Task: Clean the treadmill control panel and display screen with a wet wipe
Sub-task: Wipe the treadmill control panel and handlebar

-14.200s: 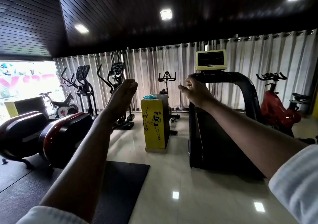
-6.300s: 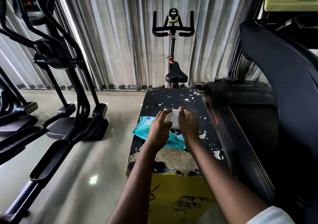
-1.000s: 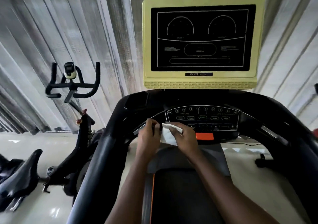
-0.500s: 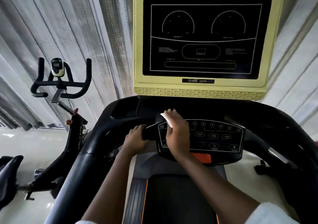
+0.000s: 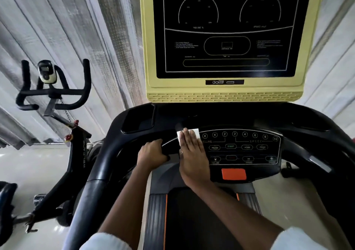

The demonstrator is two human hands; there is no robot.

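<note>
Head view: right hand (image 5: 193,159), fingers flat, now presses the white wet wipe (image 5: 189,135) onto the black button panel's (image 5: 244,148) left edge while left hand (image 5: 151,154) has clenched the black handlebar (image 5: 115,146), so wiping has begun.

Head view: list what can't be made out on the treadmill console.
- Control panel: left buttons hidden under right hand and wet wipe.
- Display screen: top cut by frame edge; small text too blurred to read.
- Handlebar section hidden under left hand.

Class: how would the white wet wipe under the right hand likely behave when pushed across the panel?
The thin white wet wipe lies flat under the right hand, so probably limp and light. Pushed across the black button panel, it may bunch unless pressed flat.
</note>
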